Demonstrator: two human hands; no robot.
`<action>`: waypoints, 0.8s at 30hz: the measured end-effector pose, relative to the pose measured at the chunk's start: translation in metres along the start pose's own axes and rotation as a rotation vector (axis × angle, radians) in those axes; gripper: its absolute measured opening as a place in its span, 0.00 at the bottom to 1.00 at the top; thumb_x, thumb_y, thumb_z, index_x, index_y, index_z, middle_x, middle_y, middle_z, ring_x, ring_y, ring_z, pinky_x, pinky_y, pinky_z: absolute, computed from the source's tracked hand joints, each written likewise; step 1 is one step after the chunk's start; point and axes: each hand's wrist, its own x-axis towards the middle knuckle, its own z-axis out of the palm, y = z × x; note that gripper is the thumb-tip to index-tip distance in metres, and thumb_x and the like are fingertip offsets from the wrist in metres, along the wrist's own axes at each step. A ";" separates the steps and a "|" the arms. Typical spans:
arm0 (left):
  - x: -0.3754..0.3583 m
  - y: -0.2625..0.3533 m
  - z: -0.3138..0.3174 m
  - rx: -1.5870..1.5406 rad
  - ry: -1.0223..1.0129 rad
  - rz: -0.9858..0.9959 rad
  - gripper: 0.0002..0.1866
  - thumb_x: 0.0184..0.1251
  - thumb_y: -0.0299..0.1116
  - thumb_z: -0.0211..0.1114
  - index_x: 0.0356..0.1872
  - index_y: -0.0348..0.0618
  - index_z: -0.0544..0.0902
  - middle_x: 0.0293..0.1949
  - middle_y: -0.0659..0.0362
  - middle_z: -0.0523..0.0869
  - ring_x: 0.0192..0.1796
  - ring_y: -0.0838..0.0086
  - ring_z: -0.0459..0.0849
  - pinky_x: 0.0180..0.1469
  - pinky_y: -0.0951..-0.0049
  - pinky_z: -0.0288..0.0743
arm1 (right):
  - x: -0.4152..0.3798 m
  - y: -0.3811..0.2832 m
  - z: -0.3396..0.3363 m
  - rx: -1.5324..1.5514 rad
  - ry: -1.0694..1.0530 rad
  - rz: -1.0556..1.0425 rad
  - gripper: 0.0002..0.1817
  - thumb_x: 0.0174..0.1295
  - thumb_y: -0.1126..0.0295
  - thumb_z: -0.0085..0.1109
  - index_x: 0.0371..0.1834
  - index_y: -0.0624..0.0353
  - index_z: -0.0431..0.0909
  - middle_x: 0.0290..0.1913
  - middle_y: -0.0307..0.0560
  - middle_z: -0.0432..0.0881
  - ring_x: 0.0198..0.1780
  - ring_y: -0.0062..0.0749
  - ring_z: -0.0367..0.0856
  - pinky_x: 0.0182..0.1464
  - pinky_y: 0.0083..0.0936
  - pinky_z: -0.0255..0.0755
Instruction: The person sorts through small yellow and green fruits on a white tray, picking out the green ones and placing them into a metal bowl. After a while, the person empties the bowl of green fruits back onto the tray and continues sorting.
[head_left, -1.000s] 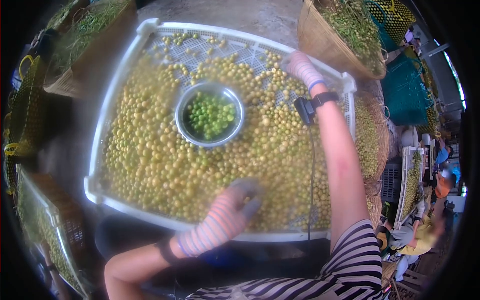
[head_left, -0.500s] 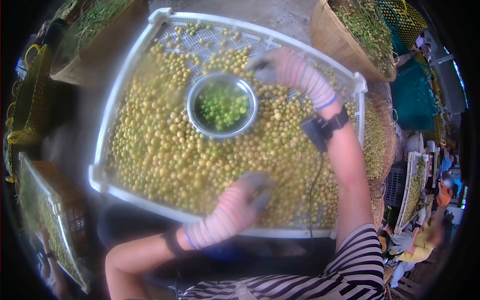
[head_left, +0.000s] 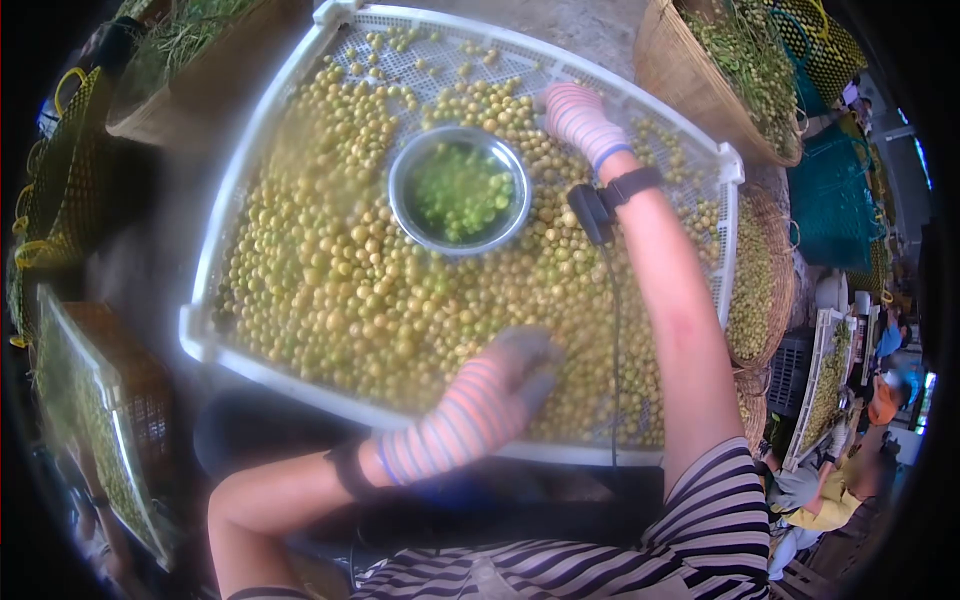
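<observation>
A white mesh tray (head_left: 270, 378) holds many small round yellow-green fruits (head_left: 345, 265). Among them sits a round metal bowl (head_left: 525, 190) with greener fruits inside. My left hand (head_left: 485, 395), in a striped grey-tipped glove, hovers low over the fruits near the tray's front edge; its fingers are blurred and what they hold, if anything, cannot be made out. Beyond the bowl's right side, my right hand (head_left: 583, 120) reaches down to the fruits, its fingertips mostly hidden behind the glove's back. A cable hangs from the device on my right wrist.
Woven baskets with green stems stand at the top left (head_left: 150, 115) and top right (head_left: 690, 80). A teal container (head_left: 830, 200) is at the right. Another fruit tray (head_left: 110, 400) lies at the lower left. Co-workers (head_left: 835, 500) sit around another tray at the right.
My right hand has moved slightly right and its fingers have turned downward. My left hand has shifted a little right. The tray and bowl appear slightly higher in the view.
</observation>
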 end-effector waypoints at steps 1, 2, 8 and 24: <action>0.000 0.002 0.000 -0.010 0.001 -0.013 0.11 0.64 0.24 0.60 0.46 0.38 0.80 0.52 0.46 0.78 0.61 0.59 0.74 0.62 0.65 0.67 | -0.002 -0.002 -0.003 0.010 0.001 -0.004 0.17 0.58 0.59 0.59 0.50 0.46 0.82 0.50 0.48 0.82 0.53 0.44 0.80 0.59 0.38 0.71; 0.000 0.003 -0.001 -0.019 0.002 -0.023 0.11 0.64 0.24 0.60 0.46 0.38 0.80 0.52 0.46 0.79 0.61 0.59 0.74 0.62 0.65 0.67 | -0.004 -0.003 -0.008 0.020 0.005 -0.007 0.17 0.58 0.59 0.59 0.50 0.46 0.81 0.49 0.48 0.83 0.53 0.44 0.80 0.58 0.37 0.71; -0.001 -0.002 0.001 0.035 0.001 0.049 0.11 0.64 0.24 0.60 0.47 0.37 0.80 0.52 0.46 0.79 0.60 0.58 0.75 0.61 0.64 0.68 | -0.019 -0.013 -0.001 0.195 0.243 -0.311 0.15 0.58 0.63 0.58 0.48 0.49 0.81 0.45 0.50 0.84 0.46 0.46 0.82 0.49 0.41 0.76; -0.001 -0.001 0.005 0.095 -0.033 -0.025 0.11 0.64 0.26 0.60 0.47 0.37 0.80 0.50 0.48 0.80 0.55 0.60 0.78 0.56 0.65 0.72 | -0.076 -0.027 -0.014 0.819 0.212 -0.586 0.26 0.50 0.52 0.71 0.44 0.62 0.82 0.39 0.47 0.85 0.37 0.29 0.83 0.43 0.29 0.78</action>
